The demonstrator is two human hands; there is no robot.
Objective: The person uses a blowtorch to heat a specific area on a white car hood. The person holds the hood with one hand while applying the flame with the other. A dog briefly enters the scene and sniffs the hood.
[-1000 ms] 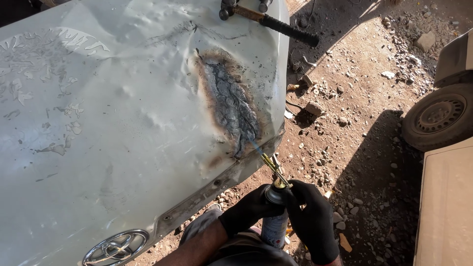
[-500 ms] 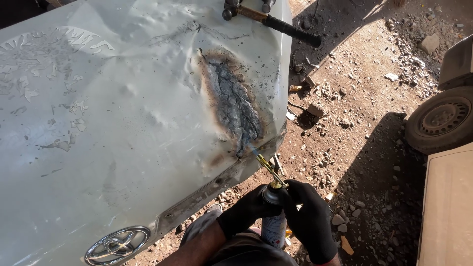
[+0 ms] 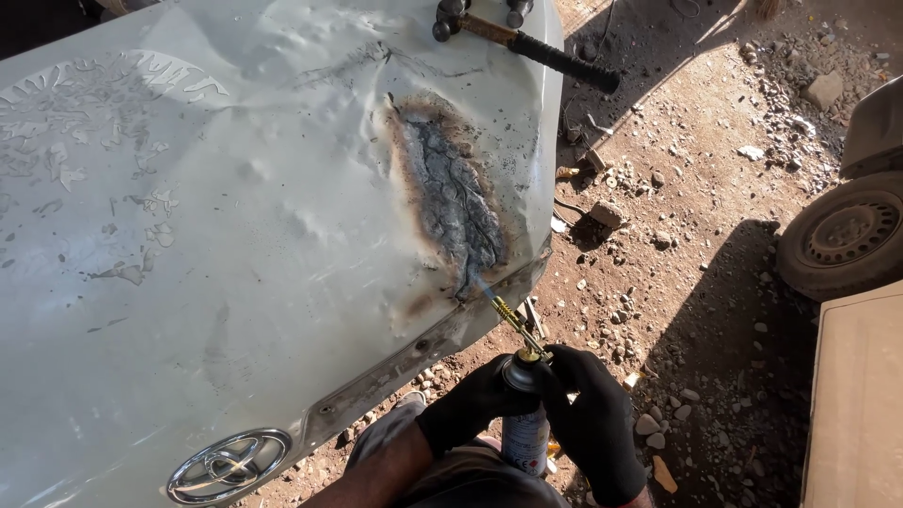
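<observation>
Bonnet (image 3: 235, 245) scorched by a handheld torch.

Most of the frame's left is filled by the white panel; its burnt patch (image 3: 451, 198) is met by the nozzle. At lower centre, the gas torch (image 3: 523, 414) is clasped by both gloved hands, left hand (image 3: 466, 409) and right hand (image 3: 593, 423), each grip closed round it.
</observation>
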